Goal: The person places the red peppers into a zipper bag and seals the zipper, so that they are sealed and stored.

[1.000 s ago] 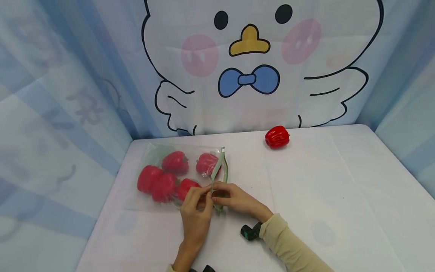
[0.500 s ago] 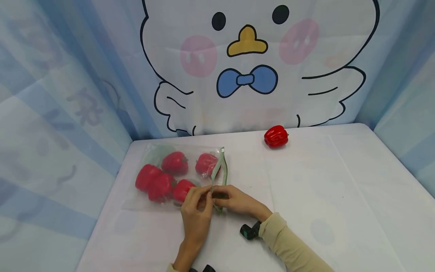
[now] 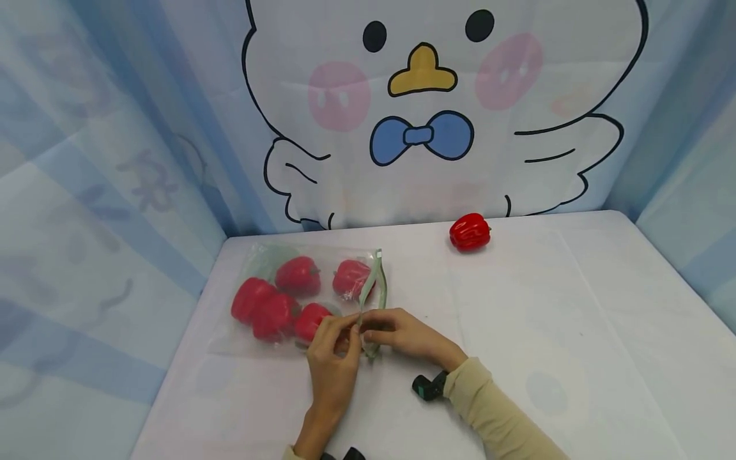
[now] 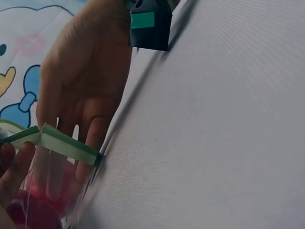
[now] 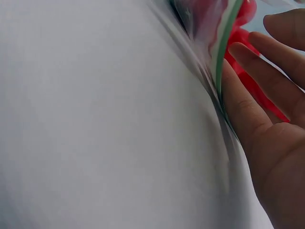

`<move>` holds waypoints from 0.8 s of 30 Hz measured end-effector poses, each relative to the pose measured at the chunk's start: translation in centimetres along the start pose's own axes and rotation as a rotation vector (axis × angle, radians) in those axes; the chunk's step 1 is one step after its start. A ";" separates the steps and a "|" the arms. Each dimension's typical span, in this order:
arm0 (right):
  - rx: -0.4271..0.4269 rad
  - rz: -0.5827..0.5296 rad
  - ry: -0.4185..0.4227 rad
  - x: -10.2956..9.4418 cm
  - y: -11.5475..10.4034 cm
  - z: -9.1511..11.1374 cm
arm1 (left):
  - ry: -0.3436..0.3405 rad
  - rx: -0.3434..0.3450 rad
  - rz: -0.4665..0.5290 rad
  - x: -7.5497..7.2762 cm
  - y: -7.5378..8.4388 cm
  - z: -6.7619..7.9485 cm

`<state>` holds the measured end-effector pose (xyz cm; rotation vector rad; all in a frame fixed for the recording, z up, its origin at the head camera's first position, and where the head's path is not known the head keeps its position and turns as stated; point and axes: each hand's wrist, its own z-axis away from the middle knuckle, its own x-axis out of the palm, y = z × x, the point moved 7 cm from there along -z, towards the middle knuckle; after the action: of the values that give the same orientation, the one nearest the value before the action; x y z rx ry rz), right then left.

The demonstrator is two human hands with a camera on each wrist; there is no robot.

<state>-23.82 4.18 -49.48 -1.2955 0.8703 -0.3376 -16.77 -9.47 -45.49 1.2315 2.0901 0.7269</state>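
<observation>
Character-like marks (image 3: pixel 152 182) on the left curtain (image 3: pixel 103 268) are too faint to read. The cartoon bird (image 3: pixel 422 185) on the backdrop shows 1 yellow beak and 1 blue bow tie.

5 red bell peppers (image 3: pixel 299 276) lie inside 1 clear zip bag (image 3: pixel 326 287), flat on the left part of the white table (image 3: pixel 575 287), its green-edged mouth (image 3: pixel 371 281) facing right. Number 6, a loose red bell pepper (image 3: pixel 469 232), sits well apart near the back edge.

The left hand (image 3: pixel 335 354) has its thumb and fingers bent together, pinching the bag's mouth. The right hand (image 3: pixel 411 333) meets it there from the right; whether its thumb and forefinger grip the strip cannot be told from the head view.

The left wrist view adds that hand's long, fairly straight fingers (image 4: pixel 94 133), partly behind the strip, and 1 green label (image 4: pixel 143 20) on a black wrist camera (image 4: pixel 151 36). The right wrist view shows spread fingers beside the green edging.
</observation>
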 end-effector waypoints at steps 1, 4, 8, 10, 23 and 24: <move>0.005 -0.001 0.004 -0.2 0.1 0.0 | 0.000 0.003 0.000 0.0 0.0 0.0; 0.026 -0.019 0.010 -1.0 0.4 0.3 | 0.001 0.007 0.014 -0.1 0.0 -0.1; 0.039 -0.064 0.019 -2.4 0.8 0.7 | -0.001 0.003 0.034 -0.1 0.0 -0.2; 0.038 -0.094 0.032 -3.2 0.8 1.0 | 0.000 0.003 0.040 -0.1 0.0 -0.2; 0.088 -0.126 0.231 -9.3 1.5 3.4 | 0.028 0.027 0.029 0.0 -0.1 -0.2; 0.093 -0.125 0.246 -9.7 1.6 3.5 | 0.029 0.027 0.025 -0.1 -0.1 -0.2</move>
<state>-28.01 13.47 -47.30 -1.2404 0.9693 -0.6398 -16.93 -9.60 -45.45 1.2713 2.1180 0.7339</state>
